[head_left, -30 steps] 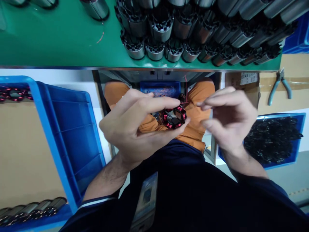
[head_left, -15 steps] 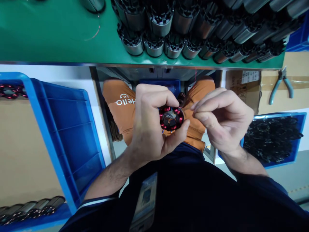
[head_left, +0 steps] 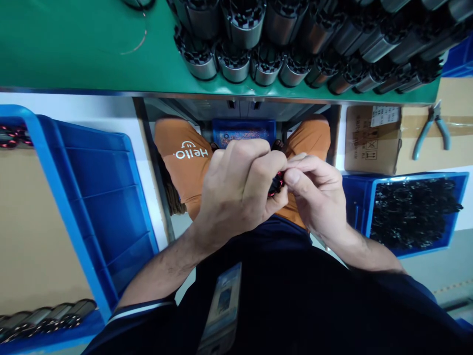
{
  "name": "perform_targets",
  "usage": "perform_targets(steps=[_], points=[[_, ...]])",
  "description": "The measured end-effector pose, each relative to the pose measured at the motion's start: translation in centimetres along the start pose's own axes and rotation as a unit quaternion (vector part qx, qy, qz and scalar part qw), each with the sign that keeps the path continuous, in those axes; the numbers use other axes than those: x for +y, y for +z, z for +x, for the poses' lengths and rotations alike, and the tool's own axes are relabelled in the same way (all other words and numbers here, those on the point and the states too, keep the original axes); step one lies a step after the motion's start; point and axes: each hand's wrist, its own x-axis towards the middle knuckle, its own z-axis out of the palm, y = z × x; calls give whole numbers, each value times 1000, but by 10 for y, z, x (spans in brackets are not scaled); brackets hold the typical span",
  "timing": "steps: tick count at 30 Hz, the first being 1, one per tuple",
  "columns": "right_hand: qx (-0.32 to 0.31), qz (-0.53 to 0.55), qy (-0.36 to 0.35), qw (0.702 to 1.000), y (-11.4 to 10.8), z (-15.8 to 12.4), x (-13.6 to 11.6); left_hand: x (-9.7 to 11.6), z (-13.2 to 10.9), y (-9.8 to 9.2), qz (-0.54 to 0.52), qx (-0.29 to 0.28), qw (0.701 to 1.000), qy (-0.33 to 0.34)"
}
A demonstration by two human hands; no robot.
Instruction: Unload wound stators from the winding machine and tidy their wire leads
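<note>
My left hand (head_left: 240, 190) is closed round a motor stator (head_left: 275, 186) with red copper windings, held above my lap. Its fingers cover most of the stator, so only the right side of the ring shows. At that side, the thumb and fingers of my right hand (head_left: 314, 190) are pinched together against the rim, close to the left fingertips. The thin wire between the right fingertips is hidden in the pinch now; a strand showed there a moment ago.
Rows of metal stator cores (head_left: 266, 64) line the green bench (head_left: 88, 64) ahead. On the left is a blue crate (head_left: 107, 197) with wound stators. A blue bin of black parts (head_left: 414, 212) and pliers (head_left: 432, 128) on a cardboard box (head_left: 369, 143) are at right.
My right hand has moved left, from a little apart to the stator's rim. My left hand has turned, and its fingers now hide more of the stator.
</note>
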Motion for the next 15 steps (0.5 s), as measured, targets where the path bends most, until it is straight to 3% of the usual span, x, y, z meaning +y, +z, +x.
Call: perform_targets(steps=[4, 7, 9, 11, 12, 13, 15], points=[[-38, -92, -34, 994, -11, 7, -10, 3, 2, -6, -1, 0, 1000, 6], [-100, -206, -100, 968, -23, 17, -30, 4, 6, -14, -86, -24, 995, -32], [-162, -296, -168, 926, -32, 22, -47, -1, 7, -16, -215, -104, 965, -108], [-222, -370, -216, 876, -40, 26, -62, -9, 6, -13, -331, -222, 900, -177], [-244, -390, -213, 862, -43, 26, -66, -13, 3, -11, -367, -261, 871, -197], [-254, -394, -186, 863, -46, 26, -69, -16, -1, -7, -383, -265, 860, -209], [-245, -346, -77, 902, -51, 24, -67, -18, -11, -1, -347, -191, 891, -220]])
